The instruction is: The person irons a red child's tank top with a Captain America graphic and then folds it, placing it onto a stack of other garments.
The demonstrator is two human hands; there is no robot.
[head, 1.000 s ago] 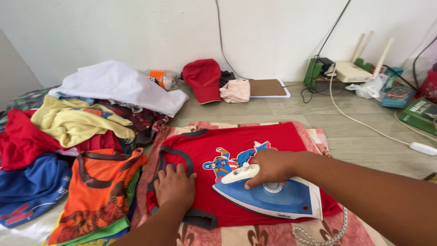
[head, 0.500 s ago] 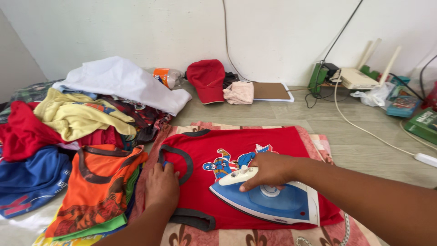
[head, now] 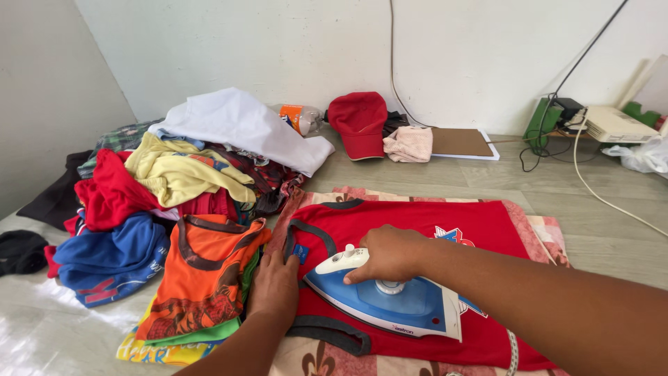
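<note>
The right hand (head: 390, 254) is closing around the white handle of a blue and white steam iron (head: 386, 303), fingers wrapped tight on it, and the iron is sitting flat on a red sleeveless shirt (head: 417, 223) with dark trim and a cartoon print. The left hand (head: 276, 289) is lying open and flat, fingers together, pressing on the shirt's left edge just beside the dark armhole band; it is gripping nothing. The shirt is lying spread over a patterned pink and beige cloth (head: 550, 233), which is covering part of a pale wood-grain floor (head: 501, 181).

Just left of the pressing hand an orange shirt (head: 202, 275) is resting on a small stack of folded clothes. Beyond it a loose heap is spreading toward the corner: a blue garment (head: 111, 257), a red one (head: 104, 195), a yellow one (head: 181, 174) and a white one (head: 243, 125) on top.

Along the plain white wall (head: 313, 49) a red cap (head: 358, 122), a pink folded cloth (head: 409, 144) and a flat brown board (head: 463, 143) are lying on the floor. Further right a white box-shaped device (head: 612, 125) is standing near a green object (head: 541, 125), with cables (head: 598, 188) trailing across the floor and up the wall.
</note>
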